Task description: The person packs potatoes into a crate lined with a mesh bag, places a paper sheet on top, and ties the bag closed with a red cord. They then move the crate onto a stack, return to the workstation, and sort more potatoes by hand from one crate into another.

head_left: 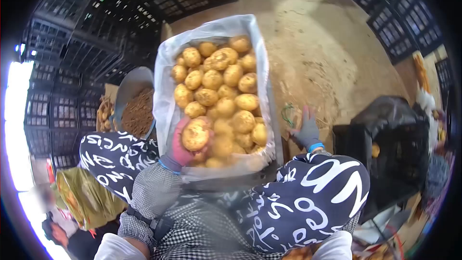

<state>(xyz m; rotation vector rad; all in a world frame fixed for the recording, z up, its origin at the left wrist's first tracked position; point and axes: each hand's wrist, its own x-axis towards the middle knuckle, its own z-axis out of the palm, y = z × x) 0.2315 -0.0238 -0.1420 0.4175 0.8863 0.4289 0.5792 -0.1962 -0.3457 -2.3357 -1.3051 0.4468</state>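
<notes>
My left hand (179, 145), in a pink and grey glove, is closed around a large potato (196, 135) above the near left part of the crate. Below and beyond it, many yellow potatoes (211, 80) fill a crate lined with clear plastic film (262, 62). My right hand (307, 131), also gloved, is held to the right of the crate with its fingers stretched forward and nothing visible in them. Close to its fingertips lies a thin green loop of string (288, 114). A blurred patch veils some of the nearer potatoes.
A bucket (132, 79) of brown soil stands left of the crate. Stacked black crates (72, 48) line the left and back. At right, a black crate (399, 163) holds a potato and has a dark bag on its rim. Another person (60, 233) is at lower left.
</notes>
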